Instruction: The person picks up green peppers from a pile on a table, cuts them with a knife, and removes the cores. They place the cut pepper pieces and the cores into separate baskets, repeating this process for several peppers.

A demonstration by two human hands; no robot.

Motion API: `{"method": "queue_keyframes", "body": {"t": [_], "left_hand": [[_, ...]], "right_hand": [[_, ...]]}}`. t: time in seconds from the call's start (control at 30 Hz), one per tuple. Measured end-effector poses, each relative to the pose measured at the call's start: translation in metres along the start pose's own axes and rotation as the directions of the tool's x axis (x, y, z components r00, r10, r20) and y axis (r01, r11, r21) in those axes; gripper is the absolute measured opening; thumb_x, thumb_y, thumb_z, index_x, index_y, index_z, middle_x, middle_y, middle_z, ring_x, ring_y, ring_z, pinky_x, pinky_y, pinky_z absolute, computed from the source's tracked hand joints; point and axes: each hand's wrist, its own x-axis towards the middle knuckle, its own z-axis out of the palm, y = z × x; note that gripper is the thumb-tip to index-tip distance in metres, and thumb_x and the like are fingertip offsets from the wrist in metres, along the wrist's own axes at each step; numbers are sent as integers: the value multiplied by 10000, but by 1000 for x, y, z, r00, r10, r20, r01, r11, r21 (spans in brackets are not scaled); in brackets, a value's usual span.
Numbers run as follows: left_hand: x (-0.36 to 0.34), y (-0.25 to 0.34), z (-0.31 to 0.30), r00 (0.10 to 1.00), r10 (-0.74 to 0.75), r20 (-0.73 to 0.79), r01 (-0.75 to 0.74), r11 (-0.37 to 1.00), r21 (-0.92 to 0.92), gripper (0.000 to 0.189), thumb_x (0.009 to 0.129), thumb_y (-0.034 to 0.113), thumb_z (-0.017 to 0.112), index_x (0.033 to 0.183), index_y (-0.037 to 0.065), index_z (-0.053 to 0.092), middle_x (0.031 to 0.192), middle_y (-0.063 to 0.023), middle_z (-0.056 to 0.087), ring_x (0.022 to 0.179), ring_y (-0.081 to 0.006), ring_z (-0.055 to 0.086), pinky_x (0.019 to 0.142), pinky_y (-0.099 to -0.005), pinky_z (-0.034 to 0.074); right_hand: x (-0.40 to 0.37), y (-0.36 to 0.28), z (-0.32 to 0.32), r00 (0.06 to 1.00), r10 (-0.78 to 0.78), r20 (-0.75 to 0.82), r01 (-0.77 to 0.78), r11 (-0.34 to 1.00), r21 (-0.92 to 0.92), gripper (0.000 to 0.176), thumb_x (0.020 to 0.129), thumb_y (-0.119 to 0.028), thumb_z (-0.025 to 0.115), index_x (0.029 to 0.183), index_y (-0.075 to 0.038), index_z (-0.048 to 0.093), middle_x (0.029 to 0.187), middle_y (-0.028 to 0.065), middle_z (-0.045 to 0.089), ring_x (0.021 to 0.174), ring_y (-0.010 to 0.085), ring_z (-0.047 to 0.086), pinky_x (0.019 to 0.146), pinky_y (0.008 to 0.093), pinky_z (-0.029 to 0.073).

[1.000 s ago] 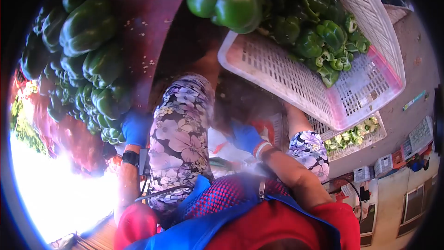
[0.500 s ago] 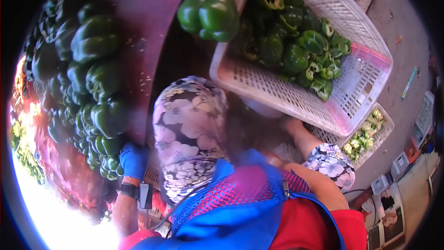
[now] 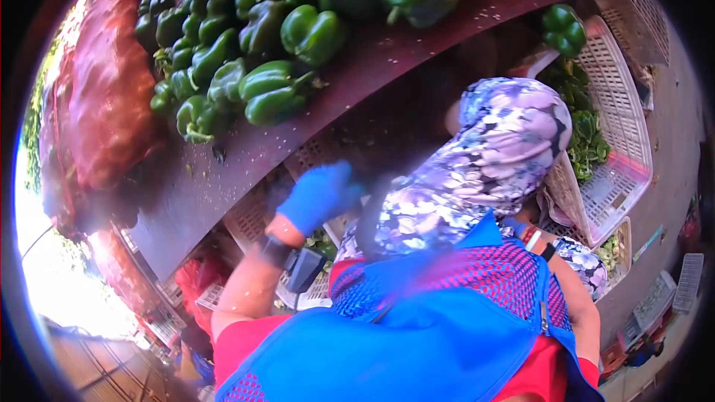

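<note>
My left hand (image 3: 316, 197), in a blue glove, is off the table edge beside my flower-patterned knee covering (image 3: 484, 149); motion blurs its fingers, and any held thing cannot be made out. Green bell peppers (image 3: 313, 33) lie heaped on the dark red table (image 3: 357, 82) above it. At the right, my forearm reaches behind the knee; only a blue sliver of my right hand (image 3: 512, 226) shows, its fingers hidden. A whole green pepper (image 3: 564, 30) is at the upper left rim of a white plastic basket (image 3: 607, 67) holding cut green peppers (image 3: 585, 134).
Red mesh sacks (image 3: 112, 89) stand at the left. A smaller crate (image 3: 618, 253) with pale green pieces is below the basket. More crates (image 3: 246, 216) sit under the table edge, and other crates (image 3: 655, 301) lie on the ground at the lower right.
The view has swung left, so the peppers and table now span the top. My left hand has moved from beside the pepper heap to near my leg. My right hand is now mostly hidden.
</note>
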Motion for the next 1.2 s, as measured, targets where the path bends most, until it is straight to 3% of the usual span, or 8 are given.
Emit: {"method": "queue_keyframes", "body": {"t": [0.1, 0.17, 0.23, 0.37, 0.47, 0.83, 0.93, 1.2], "left_hand": [[19, -63, 126, 940, -199, 276, 251, 954, -164, 394, 859, 273, 649, 1155, 13, 633, 1036, -277, 672, 971, -436, 647, 868, -461, 524], [31, -95, 184, 976, -57, 211, 105, 969, -223, 378, 859, 232, 647, 1166, 11, 627, 1105, -278, 658, 1006, -403, 654, 882, -451, 519], [42, -124, 240, 979, -3, 204, 50, 972, -227, 376, 860, 210, 646, 1178, 12, 619, 1147, -276, 649, 1031, -385, 653, 895, -448, 514], [42, -125, 250, 950, -65, 307, 132, 971, -201, 395, 861, 204, 645, 1208, 20, 604, 1179, -266, 635, 1062, -381, 639, 922, -456, 504], [49, -123, 245, 934, -95, 344, 168, 968, -187, 411, 862, 201, 645, 1230, 25, 592, 1202, -258, 625, 1086, -378, 629, 942, -462, 496], [67, -113, 222, 904, -216, 368, 344, 880, -328, 477, 865, 186, 643, 1311, 45, 550, 1288, -230, 589, 1172, -368, 590, 1015, -484, 466], [77, -116, 215, 890, -233, 392, 433, 706, -561, 497, 866, 182, 642, 1334, 50, 538, 1311, -222, 579, 1195, -366, 579, 1035, -490, 459], [84, -86, 145, 914, 76, 398, 405, -189, -895, 551, 868, 172, 641, 1393, 65, 507, 1374, -202, 553, 1257, -358, 551, 1089, -506, 437]], "right_hand": [[-10, -16, -40, 994, 106, -27, -106, 994, -19, 456, 857, -263, 671, 1269, -68, 646, 1267, 160, 662, 1155, 313, 631, 1023, 411, 474], [-26, -8, -79, 904, 428, -6, -420, 885, -198, 600, 885, -379, 678, 1354, -27, 549, 1159, 166, 708, 1076, 293, 676, 967, 419, 508], [-52, -17, -105, 832, 525, -179, -513, 851, 114, 548, 902, -345, 680, 1321, -12, 560, 1120, 153, 715, 1032, 260, 687, 906, 379, 525], [-72, -11, -92, 730, 544, -413, -264, 783, 563, 464, 921, -255, 686, 1282, 11, 567, 1070, 132, 713, 996, 190, 679, 858, 322, 526], [-82, -4, -67, 689, 602, -405, -433, 789, 436, 423, 934, -216, 677, 1274, 12, 572, 1096, 124, 706, 1019, 156, 652, 884, 323, 514], [-82, -36, -52, 668, 506, -546, -327, 858, 395, 470, 966, -211, 651, 1362, 11, 529, 1209, 159, 682, 1094, 223, 653, 954, 368, 497], [-82, -28, -44, 655, 456, -602, -21, 808, 589, 479, 988, -195, 625, 1401, 9, 495, 1298, 131, 631, 1146, 200, 623, 975, 353, 487], [-106, -21, -32, 530, 540, -654, 152, 698, 700, 472, 997, -202, 620, 1418, -26, 497, 1201, 8, 606, 979, 77, 561, 876, 243, 479]]}}
